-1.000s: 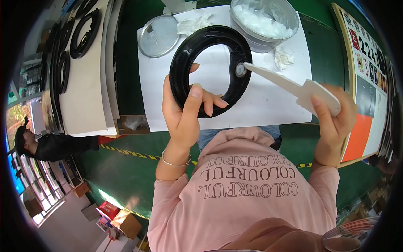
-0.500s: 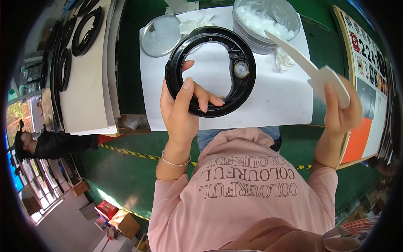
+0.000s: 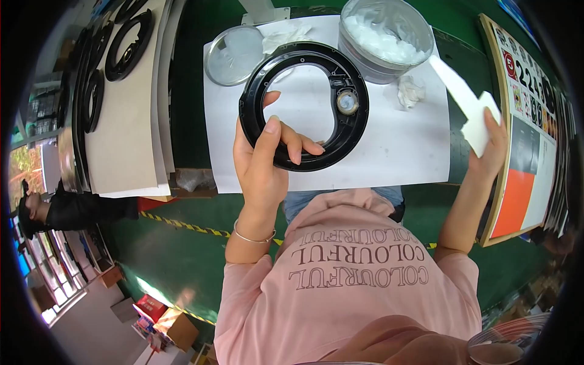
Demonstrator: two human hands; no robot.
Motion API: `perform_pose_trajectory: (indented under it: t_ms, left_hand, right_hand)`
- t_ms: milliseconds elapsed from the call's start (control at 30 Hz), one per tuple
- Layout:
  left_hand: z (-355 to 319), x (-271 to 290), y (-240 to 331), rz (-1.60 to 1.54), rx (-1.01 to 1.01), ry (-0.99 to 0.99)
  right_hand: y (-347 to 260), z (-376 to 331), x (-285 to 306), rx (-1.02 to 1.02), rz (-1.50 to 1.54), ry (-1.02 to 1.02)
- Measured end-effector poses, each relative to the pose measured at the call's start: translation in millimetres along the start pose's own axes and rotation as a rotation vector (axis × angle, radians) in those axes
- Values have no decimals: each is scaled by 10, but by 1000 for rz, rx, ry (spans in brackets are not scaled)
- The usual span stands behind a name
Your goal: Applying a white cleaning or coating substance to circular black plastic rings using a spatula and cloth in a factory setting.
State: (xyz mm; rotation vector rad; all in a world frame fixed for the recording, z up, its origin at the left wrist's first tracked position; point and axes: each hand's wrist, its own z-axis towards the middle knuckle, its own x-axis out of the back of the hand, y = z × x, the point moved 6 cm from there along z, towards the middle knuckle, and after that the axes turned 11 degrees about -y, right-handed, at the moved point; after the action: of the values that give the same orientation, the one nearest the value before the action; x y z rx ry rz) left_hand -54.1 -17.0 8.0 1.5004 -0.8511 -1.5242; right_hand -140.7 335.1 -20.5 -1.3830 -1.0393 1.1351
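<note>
My left hand (image 3: 266, 159) grips the near rim of a black plastic ring part (image 3: 304, 104), holding it flat above a white paper sheet (image 3: 389, 152). A small round metal fitting (image 3: 347, 101) with white grease sits on the ring's right side. My right hand (image 3: 490, 141) holds a white flat spatula (image 3: 465, 100), its tip pointing up toward a tub of white grease (image 3: 384, 33). The spatula is well clear of the ring.
A round clear lid (image 3: 234, 55) lies at the sheet's far left, crumpled tissues (image 3: 410, 92) beside the tub. Several black rings (image 3: 125, 45) rest on grey boards at left. A printed poster board (image 3: 526, 140) lies at right. Another person (image 3: 58, 210) stands far left.
My right hand swung the spatula away from the ring's fitting to the right and up near the tub. My left hand tilted the ring slightly, keeping its grip.
</note>
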Motion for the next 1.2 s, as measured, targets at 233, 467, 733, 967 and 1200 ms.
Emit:
perform_pose_trajectory:
  t_ms: [233, 467, 733, 967, 1200]
  left_hand:
    - [10, -88, 8, 8, -10, -36]
    - [-13, -95, 27, 117, -16, 20]
    - [-17, -105, 39, 120, -23, 10]
    - [-21, -107, 47, 178, -28, 25]
    - [-36, -178, 48, 297, -64, -13]
  right_hand:
    - [-778, -555, -555, 608, -383, -292]
    - [-1024, -1048, -1248, 1191, -1141, -749]
    - [-1007, -1090, -1310, 1173, -1271, -752]
    - [-997, -1043, -1314, 1154, -1293, -758]
    - [-978, -960, -1268, 997, -1184, -812]
